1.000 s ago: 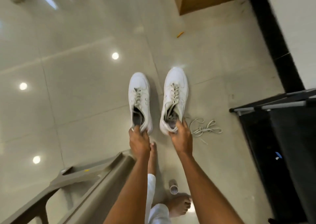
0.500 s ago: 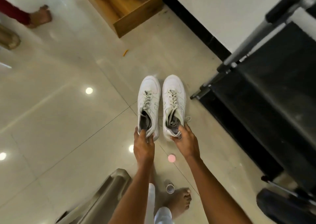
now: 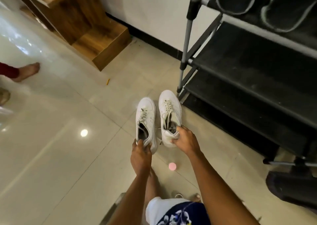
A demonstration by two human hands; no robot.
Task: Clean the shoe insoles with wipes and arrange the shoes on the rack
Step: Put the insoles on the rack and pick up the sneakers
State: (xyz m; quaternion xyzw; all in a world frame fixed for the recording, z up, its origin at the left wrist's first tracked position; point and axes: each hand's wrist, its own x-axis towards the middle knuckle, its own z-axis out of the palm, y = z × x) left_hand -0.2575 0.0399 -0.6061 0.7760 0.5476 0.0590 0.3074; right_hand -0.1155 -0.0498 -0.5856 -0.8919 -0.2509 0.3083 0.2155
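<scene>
White sneakers (image 3: pixel 158 120) gripped at heels by left hand (image 3: pixel 140 156), right hand (image 3: pixel 186 141); soles hidden

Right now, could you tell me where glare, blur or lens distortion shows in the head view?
In the head view, glare: a round light reflection on the glossy floor; blur: the dark shoes atop the rack look smeared; distortion: the rack's poles lean from the wide-angle lens.

Both bare arms reach forward and down, almost parallel. The left hand (image 3: pixel 141 153) has its fingers curled around the heel of the left white sneaker (image 3: pixel 146 121), thumb on the heel's edge. The right hand (image 3: pixel 186 141) grips the heel collar of the right white sneaker (image 3: pixel 170 114), fingers inside the opening.
</scene>
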